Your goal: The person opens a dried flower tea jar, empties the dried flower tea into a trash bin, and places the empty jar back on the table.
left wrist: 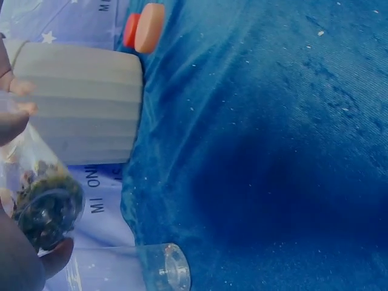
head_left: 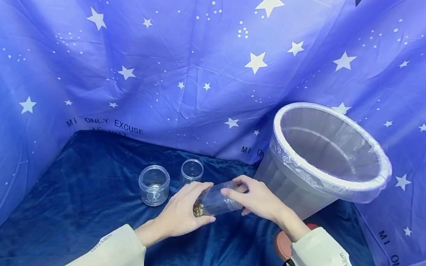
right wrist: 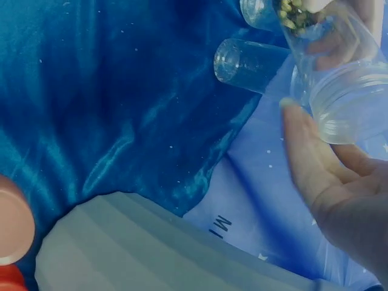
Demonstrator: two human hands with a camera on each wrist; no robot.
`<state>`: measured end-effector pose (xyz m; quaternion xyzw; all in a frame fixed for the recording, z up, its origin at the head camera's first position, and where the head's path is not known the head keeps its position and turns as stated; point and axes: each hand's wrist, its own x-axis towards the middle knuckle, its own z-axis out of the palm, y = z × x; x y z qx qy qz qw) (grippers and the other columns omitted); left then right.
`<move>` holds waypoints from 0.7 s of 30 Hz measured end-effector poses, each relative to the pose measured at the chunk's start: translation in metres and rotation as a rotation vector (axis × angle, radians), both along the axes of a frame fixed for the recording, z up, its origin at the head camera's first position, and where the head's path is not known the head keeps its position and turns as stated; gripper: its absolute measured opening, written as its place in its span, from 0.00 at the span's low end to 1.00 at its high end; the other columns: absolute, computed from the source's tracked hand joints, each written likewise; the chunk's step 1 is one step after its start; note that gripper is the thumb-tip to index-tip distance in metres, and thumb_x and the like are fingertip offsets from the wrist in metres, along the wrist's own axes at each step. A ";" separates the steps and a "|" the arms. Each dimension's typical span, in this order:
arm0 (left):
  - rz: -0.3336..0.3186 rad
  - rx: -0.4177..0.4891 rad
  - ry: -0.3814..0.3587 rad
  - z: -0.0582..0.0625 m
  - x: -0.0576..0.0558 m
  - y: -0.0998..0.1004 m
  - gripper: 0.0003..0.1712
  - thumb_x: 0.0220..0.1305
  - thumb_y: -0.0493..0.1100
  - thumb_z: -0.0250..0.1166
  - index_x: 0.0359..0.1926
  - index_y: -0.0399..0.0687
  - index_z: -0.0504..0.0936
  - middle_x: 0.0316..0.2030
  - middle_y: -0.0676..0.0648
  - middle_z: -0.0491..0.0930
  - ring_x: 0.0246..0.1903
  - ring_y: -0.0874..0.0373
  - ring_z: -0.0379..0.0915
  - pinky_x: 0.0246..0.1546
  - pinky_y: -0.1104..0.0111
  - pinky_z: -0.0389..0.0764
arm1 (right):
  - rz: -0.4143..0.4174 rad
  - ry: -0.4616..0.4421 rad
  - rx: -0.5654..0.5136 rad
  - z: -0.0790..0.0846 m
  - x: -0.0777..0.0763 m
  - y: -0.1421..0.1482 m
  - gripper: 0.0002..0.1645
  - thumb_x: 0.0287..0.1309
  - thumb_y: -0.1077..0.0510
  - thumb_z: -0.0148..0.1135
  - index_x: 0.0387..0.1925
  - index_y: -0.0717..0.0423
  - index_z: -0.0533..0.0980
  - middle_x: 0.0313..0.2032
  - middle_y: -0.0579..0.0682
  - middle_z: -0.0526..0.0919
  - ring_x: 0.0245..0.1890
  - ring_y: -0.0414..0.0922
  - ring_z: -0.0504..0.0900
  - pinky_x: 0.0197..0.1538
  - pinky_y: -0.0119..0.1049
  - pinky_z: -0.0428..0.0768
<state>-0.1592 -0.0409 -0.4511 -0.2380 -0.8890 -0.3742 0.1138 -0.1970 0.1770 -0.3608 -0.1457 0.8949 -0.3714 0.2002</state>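
A clear plastic jar (head_left: pixel 222 200) is held tilted above the dark blue cloth, its mouth end raised toward the right. Small yellowish-brown dried pieces (right wrist: pixel 294 15) lie gathered at its lower end. My left hand (head_left: pixel 182 208) grips that lower end, thumb on the near side and fingers across the far side. At the mouth end, my right hand (head_left: pixel 259 199) holds the jar near its rim with curled fingers and thumb. In the left wrist view, the jar's round base (left wrist: pixel 51 209) shows between the left fingers. No lid shows on the rim in the right wrist view.
Behind the left hand stand a wide short clear jar (head_left: pixel 153 186) and a narrower clear jar (head_left: pixel 192 170). A large lined bin (head_left: pixel 378 179) stands at the back right. An orange-pink lid (left wrist: pixel 150 27) and a red lid (left wrist: pixel 130 31) lie beside it. Star-patterned curtains surround the cloth.
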 end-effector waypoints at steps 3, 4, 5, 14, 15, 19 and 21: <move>0.012 -0.016 0.057 -0.003 0.000 -0.001 0.44 0.47 0.55 0.77 0.65 0.51 0.71 0.57 0.50 0.78 0.56 0.53 0.75 0.54 0.57 0.78 | 0.006 -0.034 -0.044 -0.004 0.001 0.001 0.35 0.61 0.40 0.63 0.59 0.61 0.70 0.40 0.57 0.82 0.28 0.47 0.85 0.31 0.40 0.85; 0.011 -0.019 0.067 -0.003 0.000 -0.001 0.44 0.47 0.55 0.77 0.65 0.51 0.71 0.57 0.50 0.78 0.56 0.54 0.75 0.54 0.57 0.78 | 0.016 -0.034 -0.056 -0.005 0.001 0.001 0.35 0.61 0.41 0.63 0.59 0.61 0.70 0.40 0.57 0.82 0.27 0.46 0.85 0.31 0.40 0.85; 0.009 -0.020 0.072 -0.004 0.000 -0.001 0.44 0.47 0.55 0.78 0.65 0.51 0.71 0.57 0.50 0.78 0.56 0.54 0.74 0.54 0.58 0.78 | 0.025 -0.030 -0.067 -0.006 0.001 0.002 0.34 0.61 0.42 0.63 0.58 0.61 0.71 0.39 0.57 0.82 0.27 0.46 0.85 0.32 0.40 0.85; -0.043 -0.029 -0.076 0.001 0.001 -0.003 0.44 0.49 0.57 0.75 0.66 0.54 0.70 0.56 0.51 0.78 0.53 0.57 0.75 0.52 0.58 0.78 | 0.118 0.034 -0.087 -0.005 0.003 0.004 0.27 0.59 0.46 0.66 0.54 0.57 0.73 0.42 0.54 0.83 0.33 0.41 0.83 0.38 0.37 0.83; -0.052 -0.031 -0.108 0.001 0.000 -0.003 0.44 0.50 0.58 0.75 0.67 0.55 0.69 0.55 0.52 0.78 0.52 0.58 0.75 0.52 0.58 0.78 | 0.130 0.038 -0.085 -0.005 0.003 0.005 0.27 0.58 0.47 0.66 0.54 0.56 0.74 0.42 0.54 0.83 0.33 0.41 0.83 0.38 0.37 0.82; -0.089 -0.028 -0.204 0.003 0.000 -0.006 0.43 0.51 0.59 0.74 0.67 0.57 0.69 0.54 0.53 0.79 0.51 0.59 0.76 0.52 0.59 0.77 | 0.163 0.033 -0.087 -0.005 0.003 0.006 0.27 0.57 0.47 0.67 0.55 0.55 0.74 0.43 0.54 0.82 0.32 0.42 0.84 0.37 0.36 0.82; -0.115 -0.007 -0.238 0.002 -0.001 -0.007 0.43 0.51 0.60 0.74 0.66 0.57 0.69 0.54 0.53 0.79 0.50 0.59 0.76 0.53 0.59 0.77 | 0.175 0.035 -0.088 -0.005 0.003 0.006 0.27 0.57 0.47 0.68 0.55 0.54 0.74 0.44 0.54 0.82 0.32 0.42 0.84 0.37 0.36 0.82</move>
